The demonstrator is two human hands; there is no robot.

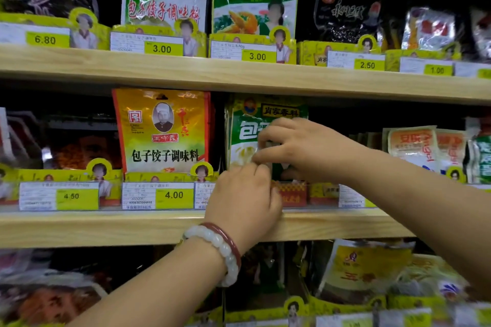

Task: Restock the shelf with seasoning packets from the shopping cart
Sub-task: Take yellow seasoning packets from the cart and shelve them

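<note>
Hands on middle shelf (159, 228), right hand (300, 148) and left hand (244, 199) apparently grasping green seasoning packet (244, 127)

Both hands (268, 167) seemingly on green packet (244, 138)

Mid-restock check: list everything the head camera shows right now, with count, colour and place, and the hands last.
Wooden shelves: three boards, light wood, across the frame.
Green and white packet: one in front, middle shelf centre, under both hands.
Orange and yellow packet: one in front, middle shelf, left of the green one.
Green packets: two facings, top shelf centre.
Dark packets: several, top shelf left and right; exact count unclear.
Yellow price tags: several; 4.00 and 4.50 on the middle shelf, 6.80, 3.00, 3.00, 2.50, 1.00 above.
Yellow packets: a few, bottom shelf right, blurred.
Bracelets: two, white and dark red, left wrist.
Left hand: fingers curled at the packet's lower edge.
Right hand: grip on the packet's front.
</note>
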